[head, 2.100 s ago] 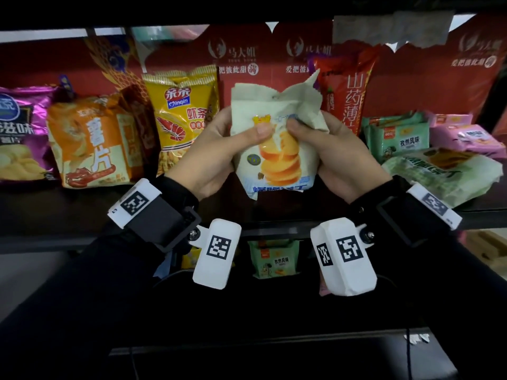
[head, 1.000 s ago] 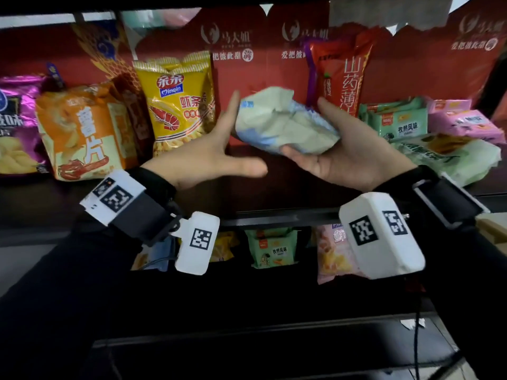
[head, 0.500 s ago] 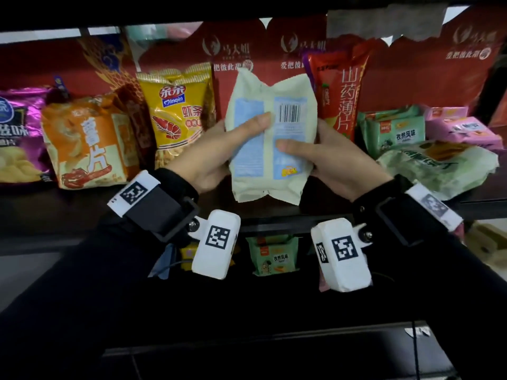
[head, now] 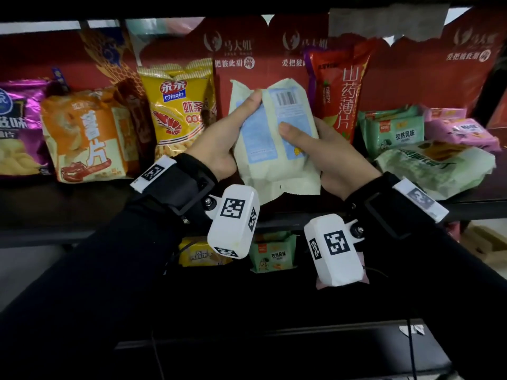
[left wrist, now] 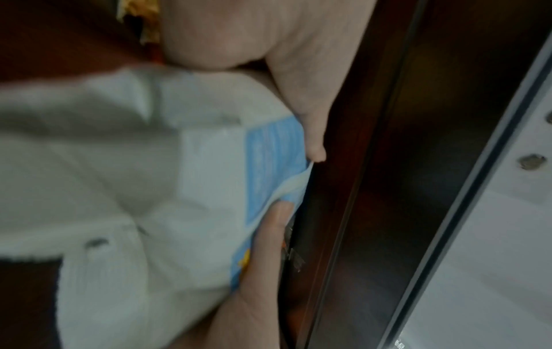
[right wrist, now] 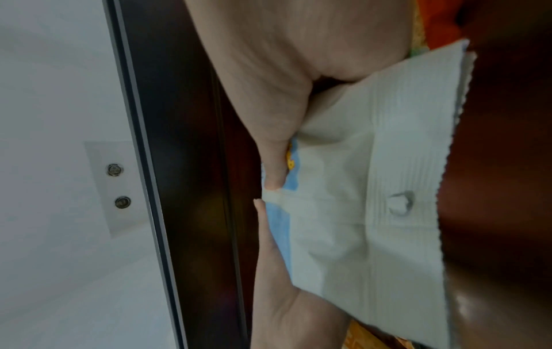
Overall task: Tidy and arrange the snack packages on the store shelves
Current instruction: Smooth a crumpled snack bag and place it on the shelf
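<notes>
While the left hand (head: 219, 145) and right hand (head: 326, 157) both pinch the pale snack package (head: 274, 138) back-side out above the shelf (head: 82, 204) gap between the upright yellow bag (head: 181, 108) and red bag (head: 340, 89), placement remains outstanding, and the green packs (head: 428, 163) near the shelf's right end lie untidied.

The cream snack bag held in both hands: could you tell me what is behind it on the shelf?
Behind the cream snack bag shows only the red backing board, between the yellow shrimp-stick bag and the red yam-chip bag. The shelf spot directly behind is covered.
</notes>
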`<state>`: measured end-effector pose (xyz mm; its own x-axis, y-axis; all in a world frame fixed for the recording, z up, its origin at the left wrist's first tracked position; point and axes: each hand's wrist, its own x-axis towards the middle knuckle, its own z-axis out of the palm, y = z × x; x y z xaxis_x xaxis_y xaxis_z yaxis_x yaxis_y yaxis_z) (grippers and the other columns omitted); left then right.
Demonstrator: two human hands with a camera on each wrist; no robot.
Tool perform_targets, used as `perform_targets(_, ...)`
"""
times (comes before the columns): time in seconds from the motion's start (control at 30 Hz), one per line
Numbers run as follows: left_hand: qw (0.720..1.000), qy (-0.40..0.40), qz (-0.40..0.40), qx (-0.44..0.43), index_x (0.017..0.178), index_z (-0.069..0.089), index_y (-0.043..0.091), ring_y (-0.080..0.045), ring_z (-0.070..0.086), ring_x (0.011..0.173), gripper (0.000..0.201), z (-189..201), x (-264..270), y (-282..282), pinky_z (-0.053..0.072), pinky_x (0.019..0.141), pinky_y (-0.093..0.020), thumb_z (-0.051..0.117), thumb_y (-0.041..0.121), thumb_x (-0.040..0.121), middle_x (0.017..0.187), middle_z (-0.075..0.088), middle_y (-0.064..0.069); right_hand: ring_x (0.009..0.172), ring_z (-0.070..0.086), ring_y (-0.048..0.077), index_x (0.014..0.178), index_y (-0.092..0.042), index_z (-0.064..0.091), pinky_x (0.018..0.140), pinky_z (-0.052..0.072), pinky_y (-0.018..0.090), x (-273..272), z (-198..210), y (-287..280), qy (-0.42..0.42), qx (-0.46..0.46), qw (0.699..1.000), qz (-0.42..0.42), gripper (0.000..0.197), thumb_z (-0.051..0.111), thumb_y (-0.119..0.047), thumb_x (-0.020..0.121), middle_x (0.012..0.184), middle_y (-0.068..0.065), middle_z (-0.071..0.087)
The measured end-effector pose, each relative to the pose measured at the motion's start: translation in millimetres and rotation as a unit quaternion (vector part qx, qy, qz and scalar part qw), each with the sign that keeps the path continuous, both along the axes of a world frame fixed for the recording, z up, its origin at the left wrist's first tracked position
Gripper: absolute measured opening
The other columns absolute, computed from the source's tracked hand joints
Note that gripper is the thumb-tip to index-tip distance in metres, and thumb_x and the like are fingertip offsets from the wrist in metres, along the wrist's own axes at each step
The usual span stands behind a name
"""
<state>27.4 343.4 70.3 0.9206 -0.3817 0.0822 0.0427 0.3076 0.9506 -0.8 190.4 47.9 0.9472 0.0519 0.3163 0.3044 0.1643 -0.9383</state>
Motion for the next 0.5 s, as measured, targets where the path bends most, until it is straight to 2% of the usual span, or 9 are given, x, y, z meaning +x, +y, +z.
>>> perform_targets(0.1, 0.998, -0.039, -0.029, 0.048, 0.123, 0.063, 0.014, -0.026, 0.066, 0.109, 0.04, -8, -1, 3, 0.057, 0.086, -0.041, 0.064, 0.03, 0.086, 0.12, 0.068, -0.01, 0.106, 0.065, 0.029, 0.127, -0.009, 0.054, 0.085, 0.056, 0.041, 1, 1, -3, 0.033, 0.044, 0.998, 0.006, 0.037, 0.054, -0.026, 0.095, 0.121, 0.014, 0.065)
perform_targets(0.2, 0.997, -0.05, 0.019, 0.057, 0.124, 0.063, 0.012, -0.025, 0.069, 0.104, 0.037, -17, -1, 6, 0.058, 0.084, -0.04, 0.065, 0.022, 0.088, 0.115, 0.07, -0.01, 0.116, 0.061, 0.028, 0.136, -0.011, 0.047, 0.093, 0.051, 0.046, -1, -4, -7, 0.045, 0.033, 0.997, 0.055, 0.042, 0.051, -0.025, 0.096, 0.128, 0.012, 0.061)
perform_targets(0.3, 0.998, -0.046, 0.017, 0.027, 0.127, 0.06, 0.011, -0.027, 0.067, 0.106, 0.035, -20, -2, 11, 0.059, 0.082, -0.039, 0.06, 0.019, 0.092, 0.119, 0.068, -0.012, 0.113, 0.062, 0.024, 0.136, -0.013, 0.047, 0.089, 0.054, 0.045, -4, -10, -8, 0.064, -0.014, 0.996, 0.059, 0.043, 0.055, -0.021, 0.094, 0.126, 0.007, 0.063)
perform_targets(0.4, 0.999, -0.028, 0.024, 0.038, 0.128, 0.059, 0.009, -0.027, 0.068, 0.105, 0.036, -25, -5, 13, 0.059, 0.081, -0.039, 0.058, 0.016, 0.093, 0.122, 0.067, -0.013, 0.101, 0.068, 0.021, 0.13, -0.011, 0.052, 0.081, 0.058, 0.039, -5, -14, -6, 0.061, -0.003, 0.998, 0.024, 0.041, 0.06, -0.021, 0.091, 0.118, 0.007, 0.068)
perform_targets(0.5, 0.999, -0.006, -0.005, 0.053, 0.129, 0.058, 0.009, -0.024, 0.069, 0.101, 0.036, -26, -7, 15, 0.059, 0.081, -0.036, 0.052, 0.022, 0.096, 0.123, 0.066, -0.013, 0.099, 0.069, 0.02, 0.132, -0.015, 0.051, 0.08, 0.059, 0.038, -5, -15, -5, 0.059, -0.014, 0.998, 0.006, 0.046, 0.064, -0.025, 0.089, 0.117, 0.005, 0.068)
